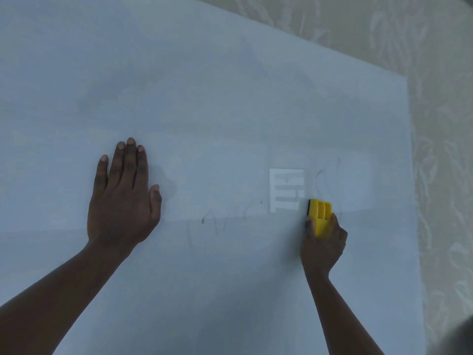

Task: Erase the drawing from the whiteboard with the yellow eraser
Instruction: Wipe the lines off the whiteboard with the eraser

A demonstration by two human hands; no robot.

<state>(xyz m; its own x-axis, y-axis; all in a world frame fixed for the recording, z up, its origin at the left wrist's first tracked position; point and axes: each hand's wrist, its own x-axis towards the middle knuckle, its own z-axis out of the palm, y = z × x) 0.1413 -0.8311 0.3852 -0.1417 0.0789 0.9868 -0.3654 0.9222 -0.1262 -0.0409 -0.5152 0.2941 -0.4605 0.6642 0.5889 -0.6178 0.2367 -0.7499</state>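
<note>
Nearest us, two bare forearms reach up from the bottom edge over the whiteboard (230,85), which fills most of the view. Left of the eraser, well apart from it, we see the left hand (122,196) lying flat on the board, palm down, fingers straight and close together, thumb spread to the side, holding nothing. Between that hand and the eraser run faint grey pen marks (217,219), the pale remains of the drawing. The eraser (320,216), yellow with a dark pad along its left edge, sits on the board with the right hand (323,244) clamped around its near end, fingers curled on both sides. Just left of the eraser is a bright white reflection (286,189); more thin lines curve just above and right of it. Right of the board lies patterned beige cloth (445,149).
</note>
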